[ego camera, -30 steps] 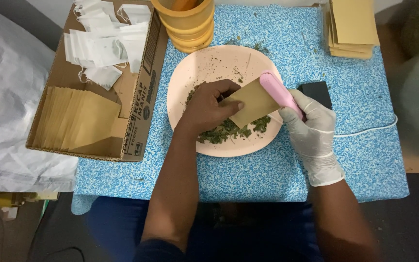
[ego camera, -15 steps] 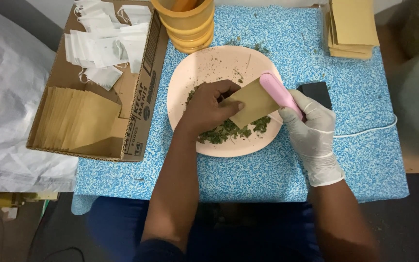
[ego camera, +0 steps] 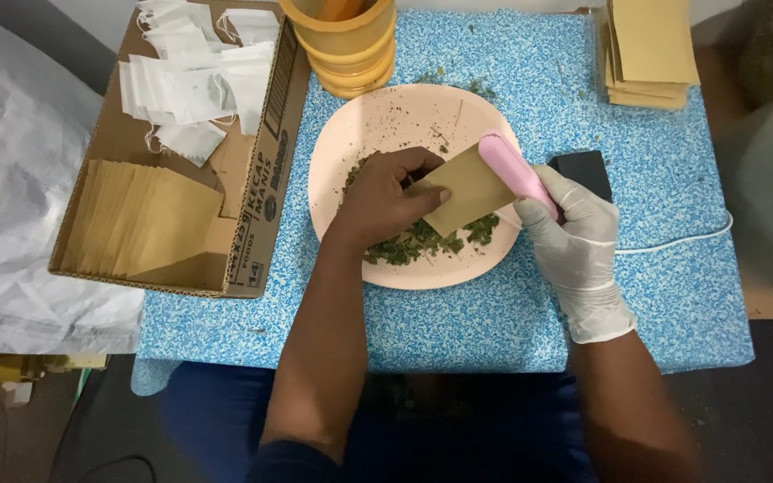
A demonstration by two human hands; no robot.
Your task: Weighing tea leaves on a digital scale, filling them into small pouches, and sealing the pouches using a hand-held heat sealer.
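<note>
Brown paper pouch [ego camera: 465, 190] over pink plate [ego camera: 378, 121] of dried green herbs [ego camera: 418, 241], fingers [ego camera: 422, 195] pinching it

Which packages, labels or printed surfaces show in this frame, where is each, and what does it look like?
Cardboard box: left on the table, open brown carton, dark print on its side wall.
White sachets: heaped in the box's far end, small and flat.
Brown envelopes: stacked in the box's near end.
Brown envelope: over the pink plate, pinched by the left hand, clamped in the pink tool held by the gloved right hand.
Envelope pile: far right corner, tan rectangles.
</note>
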